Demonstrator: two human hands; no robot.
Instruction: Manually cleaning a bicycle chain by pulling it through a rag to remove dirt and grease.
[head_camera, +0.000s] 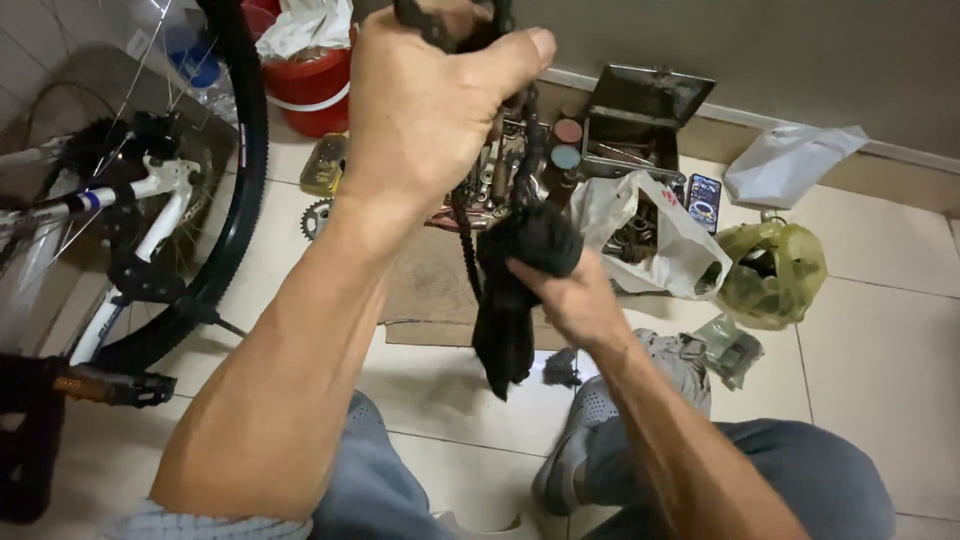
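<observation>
Gripping tight, my left hand holds up the greasy black metal bike chain. My right hand squeezes a dark black cloth rag around it, above the open metal toolbox on the tiled floor.

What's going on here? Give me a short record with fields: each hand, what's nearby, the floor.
Left hand: left hand raised, gripping the top of a bicycle chain
Right hand: right hand squeezing a black rag around the hanging chain
Left side: bicycle wheel and white frame
Behind: open metal toolbox, red bucket, plastic bags
Floor: pale tiles, cardboard sheet
</observation>
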